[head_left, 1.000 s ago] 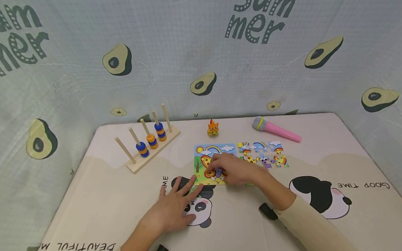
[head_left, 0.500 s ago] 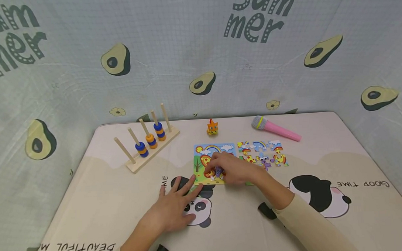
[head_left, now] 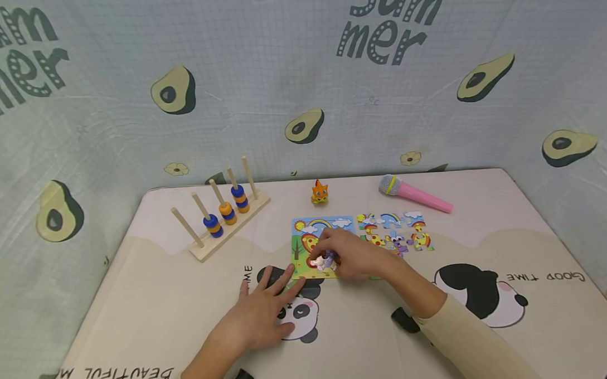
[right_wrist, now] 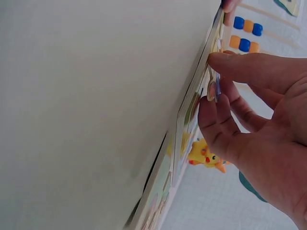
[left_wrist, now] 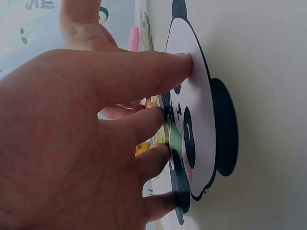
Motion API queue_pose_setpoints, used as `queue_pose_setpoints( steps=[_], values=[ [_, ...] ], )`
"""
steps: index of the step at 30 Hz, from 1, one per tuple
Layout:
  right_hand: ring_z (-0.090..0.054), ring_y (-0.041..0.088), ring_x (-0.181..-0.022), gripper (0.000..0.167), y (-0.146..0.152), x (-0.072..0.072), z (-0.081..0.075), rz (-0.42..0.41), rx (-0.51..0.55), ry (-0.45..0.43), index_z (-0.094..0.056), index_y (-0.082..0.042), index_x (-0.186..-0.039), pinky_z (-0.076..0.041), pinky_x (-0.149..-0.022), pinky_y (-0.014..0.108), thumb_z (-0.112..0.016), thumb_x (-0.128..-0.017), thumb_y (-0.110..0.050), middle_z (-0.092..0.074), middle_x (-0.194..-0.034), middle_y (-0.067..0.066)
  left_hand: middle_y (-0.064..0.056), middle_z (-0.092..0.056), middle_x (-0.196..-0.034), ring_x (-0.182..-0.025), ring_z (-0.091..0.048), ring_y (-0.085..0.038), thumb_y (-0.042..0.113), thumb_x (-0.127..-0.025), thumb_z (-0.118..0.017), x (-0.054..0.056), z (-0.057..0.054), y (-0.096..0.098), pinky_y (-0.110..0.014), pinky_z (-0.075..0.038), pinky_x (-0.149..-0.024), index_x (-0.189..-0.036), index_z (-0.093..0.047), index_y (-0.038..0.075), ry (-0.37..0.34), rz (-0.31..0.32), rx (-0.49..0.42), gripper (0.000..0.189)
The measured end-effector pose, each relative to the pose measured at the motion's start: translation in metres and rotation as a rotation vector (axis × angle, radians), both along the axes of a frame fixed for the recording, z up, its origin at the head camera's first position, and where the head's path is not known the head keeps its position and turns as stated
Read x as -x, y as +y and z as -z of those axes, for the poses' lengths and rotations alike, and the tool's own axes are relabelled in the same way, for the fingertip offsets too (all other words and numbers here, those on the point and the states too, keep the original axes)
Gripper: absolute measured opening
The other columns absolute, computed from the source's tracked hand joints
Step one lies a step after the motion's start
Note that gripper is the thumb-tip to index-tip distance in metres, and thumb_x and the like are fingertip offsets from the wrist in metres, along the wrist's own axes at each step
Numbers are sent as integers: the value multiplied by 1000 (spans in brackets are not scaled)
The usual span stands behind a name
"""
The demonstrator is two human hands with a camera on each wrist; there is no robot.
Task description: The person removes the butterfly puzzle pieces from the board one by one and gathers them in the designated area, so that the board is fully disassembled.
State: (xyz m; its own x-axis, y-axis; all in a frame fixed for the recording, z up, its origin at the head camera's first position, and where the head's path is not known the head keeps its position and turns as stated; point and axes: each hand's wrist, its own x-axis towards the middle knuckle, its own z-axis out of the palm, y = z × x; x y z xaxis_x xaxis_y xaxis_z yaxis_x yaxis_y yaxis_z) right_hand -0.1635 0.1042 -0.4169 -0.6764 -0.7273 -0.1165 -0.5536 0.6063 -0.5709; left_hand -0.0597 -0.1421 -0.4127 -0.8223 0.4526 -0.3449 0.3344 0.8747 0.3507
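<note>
My right hand [head_left: 353, 253] is over the lower middle of a colourful picture puzzle board [head_left: 297, 268]. Thumb and fingers pinch a small puzzle piece [right_wrist: 212, 89], held on edge close over the board in the right wrist view. In the head view this purple and white piece [head_left: 326, 261] shows partly beneath the fingers. My left hand [head_left: 258, 316] rests on the printed tablecloth with fingers spread, its fingertips right at the board's near left corner. The left wrist view shows the thumb [left_wrist: 177, 64] touching the printed panda face.
Several puzzle pieces [head_left: 397, 243] lie right of the board, partly behind my right forearm. Farther back stand a wooden peg rack with blue and orange rings [head_left: 229, 228], a small orange toy figure [head_left: 320, 193] and a pink toy microphone [head_left: 416, 194].
The puzzle piece in my right hand has shifted slightly left and turned, showing more of its white part and covering the orange circle on the board. My left hand has stayed put.
</note>
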Motion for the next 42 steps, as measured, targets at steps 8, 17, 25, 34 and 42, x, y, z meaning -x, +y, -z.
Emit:
queue_pose_setpoints(
  steps=[8, 17, 25, 34, 42],
  values=[
    [-57, 18, -92, 53, -2, 0, -3, 2, -2, 7, -79, -17, -115, -49, -76, 28, -70, -73, 14, -62, -107, -1, 3, -23, -175, -159, -20, -45, 42, -91, -77, 0, -1, 0, -85, -19, -112, -160, -42, 31, -13, -6, 2, 78],
    [-57, 17, -95, 53, -1, -2, -7, 18, -35, -7, -78, -18, -115, -49, -80, 30, -72, -71, 12, -63, -107, -2, 3, -23, -175, -159, -20, -45, 41, -92, -76, -1, -2, 1, -84, -19, -112, -161, -42, 31, -18, 1, 0, 77],
    [-55, 17, -97, 52, 13, -2, -10, 46, -40, -7, -77, -22, -117, -48, -81, 32, -75, -75, 7, -61, -112, -5, 3, -22, -175, -159, -19, -45, 43, -92, -77, 0, -2, 1, -84, -18, -113, -161, -41, 32, -21, -8, 5, 79],
    [-56, 16, -95, 57, 44, -8, -11, 103, 7, -27, -78, -27, -116, -48, -79, 33, -70, -72, 10, -64, -112, -7, 3, -21, -175, -160, -17, -45, 42, -93, -75, 1, -1, 1, -84, -17, -114, -161, -40, 32, -29, -8, 3, 78],
    [-57, 17, -94, 54, 79, -17, -10, 162, 42, -23, -78, -26, -112, -51, -75, 29, -69, -74, 12, -64, -112, -6, 4, -21, -175, -160, -18, -45, 42, -92, -76, 0, 0, 1, -83, -17, -114, -161, -41, 32, -26, -13, -5, 78]
  ],
)
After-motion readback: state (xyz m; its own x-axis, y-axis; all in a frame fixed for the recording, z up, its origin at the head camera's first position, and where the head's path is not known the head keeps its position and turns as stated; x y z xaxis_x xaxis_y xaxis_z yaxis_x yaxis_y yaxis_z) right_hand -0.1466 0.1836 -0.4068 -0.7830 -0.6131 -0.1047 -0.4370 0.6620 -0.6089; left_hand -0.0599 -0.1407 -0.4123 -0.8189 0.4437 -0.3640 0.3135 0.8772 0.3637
